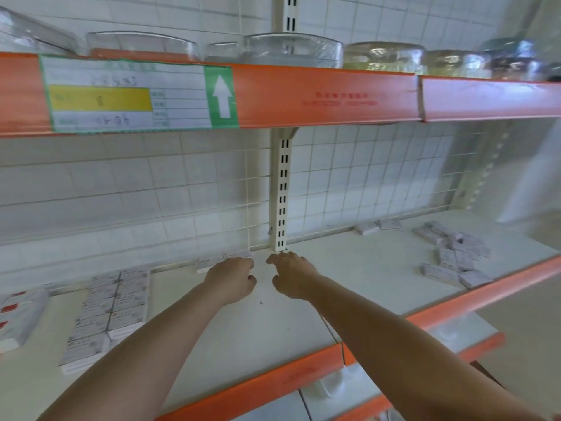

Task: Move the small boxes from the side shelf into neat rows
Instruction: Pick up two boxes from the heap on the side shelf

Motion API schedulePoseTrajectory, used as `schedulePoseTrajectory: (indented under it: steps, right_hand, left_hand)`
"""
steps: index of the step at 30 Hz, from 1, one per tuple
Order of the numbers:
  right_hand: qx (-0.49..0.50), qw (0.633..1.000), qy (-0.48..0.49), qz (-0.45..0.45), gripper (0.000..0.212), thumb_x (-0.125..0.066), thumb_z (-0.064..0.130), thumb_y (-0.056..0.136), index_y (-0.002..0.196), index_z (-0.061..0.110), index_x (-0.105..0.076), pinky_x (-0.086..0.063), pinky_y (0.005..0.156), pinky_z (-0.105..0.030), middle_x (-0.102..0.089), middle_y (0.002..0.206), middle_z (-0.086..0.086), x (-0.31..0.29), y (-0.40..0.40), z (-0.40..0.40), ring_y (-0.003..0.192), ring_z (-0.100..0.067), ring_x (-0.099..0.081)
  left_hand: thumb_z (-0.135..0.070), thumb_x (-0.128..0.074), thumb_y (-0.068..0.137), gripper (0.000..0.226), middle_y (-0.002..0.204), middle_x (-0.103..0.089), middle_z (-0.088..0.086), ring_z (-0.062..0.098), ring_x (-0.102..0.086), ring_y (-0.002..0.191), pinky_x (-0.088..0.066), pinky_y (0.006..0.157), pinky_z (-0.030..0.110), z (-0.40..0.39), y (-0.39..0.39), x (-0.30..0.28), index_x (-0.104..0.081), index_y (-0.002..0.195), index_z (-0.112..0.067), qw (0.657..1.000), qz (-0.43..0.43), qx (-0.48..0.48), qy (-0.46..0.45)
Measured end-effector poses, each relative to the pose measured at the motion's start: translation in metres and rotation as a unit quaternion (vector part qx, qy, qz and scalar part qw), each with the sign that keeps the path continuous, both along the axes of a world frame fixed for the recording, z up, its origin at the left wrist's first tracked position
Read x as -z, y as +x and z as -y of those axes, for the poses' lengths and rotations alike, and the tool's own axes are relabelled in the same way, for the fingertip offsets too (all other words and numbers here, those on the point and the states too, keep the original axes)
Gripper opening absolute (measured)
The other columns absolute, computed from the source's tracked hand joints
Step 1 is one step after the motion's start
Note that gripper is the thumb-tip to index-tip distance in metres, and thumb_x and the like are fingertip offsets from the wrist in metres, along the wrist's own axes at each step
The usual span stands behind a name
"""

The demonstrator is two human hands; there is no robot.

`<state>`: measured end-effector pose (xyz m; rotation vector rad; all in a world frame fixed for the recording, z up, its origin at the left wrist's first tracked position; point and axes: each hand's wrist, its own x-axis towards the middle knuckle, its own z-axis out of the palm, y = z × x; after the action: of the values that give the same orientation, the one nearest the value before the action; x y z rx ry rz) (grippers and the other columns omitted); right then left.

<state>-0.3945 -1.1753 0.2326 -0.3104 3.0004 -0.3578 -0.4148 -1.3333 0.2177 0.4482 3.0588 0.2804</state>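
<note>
**Boxes being set at the back of the shelf, loose pile still waiting**

White shelving with orange edge strips fills the view, backed by a wire grid over tiled wall, and both hands are reached to the rear of the middle shelf board, beside the slotted upright.

The step in hand is judged to be placement: a new row is being started at the back edge. Two small boxes are seen lying flat just beyond the fingertips of the left hand, touching or very nearly touching them; blur makes it impossible to tell which. The left fingers are curled downward, and whether a box is gripped cannot be told. The right hand is held just beside the left, fingers loosely bent and nothing seen in them.

Finished double rows of boxes are laid well to the left of the left fingers. The loose pile of small boxes is scattered well to the right of the right fingers, with two strays against the grid beyond them.

The next move is judged to call for a reach rightward to that pile, then careful squaring of each box against its neighbour.
</note>
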Motion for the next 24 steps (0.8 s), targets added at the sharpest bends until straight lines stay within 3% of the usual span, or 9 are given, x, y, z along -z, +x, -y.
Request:
schedulePoseTrajectory:
  steps: [9,24]
  right_hand:
    - [0.041,0.999,-0.007,0.006,0.054,-0.047,0.014,0.092,0.145,0.021,-0.036,-0.039,0.102,-0.038,-0.047,0.141,-0.006,-0.004,0.018,-0.043,0.129,-0.027,-0.043]
    - [0.012,1.000,-0.019,-0.001,0.054,-0.046,0.014,0.093,0.145,0.021,-0.035,-0.039,0.104,-0.039,-0.046,0.142,-0.006,-0.005,0.039,-0.165,0.130,-0.026,-0.042]
  left_hand:
    - [-0.027,-0.042,0.096,0.037,0.131,-0.054,0.005,0.023,-0.053,0.116,-0.045,0.091,0.031,-0.051,0.008,-0.009,-0.050,0.130,-0.014,0.999,0.006,0.046,-0.001]
    - [-0.033,-0.041,0.098,0.046,0.137,-0.049,0.005,0.022,-0.050,0.121,-0.043,0.095,0.031,-0.172,0.035,-0.013,-0.038,0.141,-0.018,0.999,0.038,0.040,-0.003]
